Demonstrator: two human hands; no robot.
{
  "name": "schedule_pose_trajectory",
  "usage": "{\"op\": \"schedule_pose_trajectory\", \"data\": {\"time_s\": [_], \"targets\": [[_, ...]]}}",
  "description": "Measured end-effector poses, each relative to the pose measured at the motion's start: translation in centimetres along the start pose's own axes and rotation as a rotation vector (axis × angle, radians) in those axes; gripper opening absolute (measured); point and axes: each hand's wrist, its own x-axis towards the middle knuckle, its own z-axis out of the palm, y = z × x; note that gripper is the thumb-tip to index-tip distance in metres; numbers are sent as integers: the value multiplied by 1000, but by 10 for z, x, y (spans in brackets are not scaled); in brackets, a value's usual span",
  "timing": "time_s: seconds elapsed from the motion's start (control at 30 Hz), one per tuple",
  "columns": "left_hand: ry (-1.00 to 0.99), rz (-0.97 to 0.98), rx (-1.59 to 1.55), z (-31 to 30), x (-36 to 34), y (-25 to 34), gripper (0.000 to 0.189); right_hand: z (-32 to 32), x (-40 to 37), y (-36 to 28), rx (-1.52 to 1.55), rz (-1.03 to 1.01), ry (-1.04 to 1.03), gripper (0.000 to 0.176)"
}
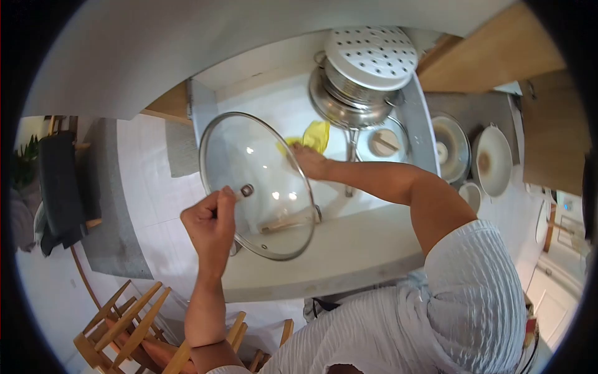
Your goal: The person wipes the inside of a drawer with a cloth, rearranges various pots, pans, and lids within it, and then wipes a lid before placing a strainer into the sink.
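Note:
My left hand point(210, 218) is closed around the knob of a large round glass lid point(268, 174) with a metal rim. It holds the lid tilted up on edge, above the near left part of an open white drawer point(249, 93). Inside the drawer, my right hand point(310, 162) is closed on a bunched yellow cloth point(316, 136). Part of that hand and cloth lies behind the lid's rim and shows through the glass. The right fingertips are partly hidden.
Stacked steel pots point(349, 109) stand at the drawer's back right, topped by a white perforated steamer tray point(372, 56). Another glass lid with a beige knob point(385, 143) lies beside them. Pans point(492, 161) rest on the floor at right; wooden chairs point(124, 318) stand lower left.

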Motion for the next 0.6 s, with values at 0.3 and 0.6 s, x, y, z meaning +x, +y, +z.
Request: {"op": "schedule_pose_trajectory", "data": {"time_s": [0.3,0.6], "targets": [[-47,95,39,9,-3,-11,35,-50,-130,-11,245,-346,-547,25],[-46,147,76,14,1,-27,36,-55,-150,-2,560,-332,-669,34]]}}
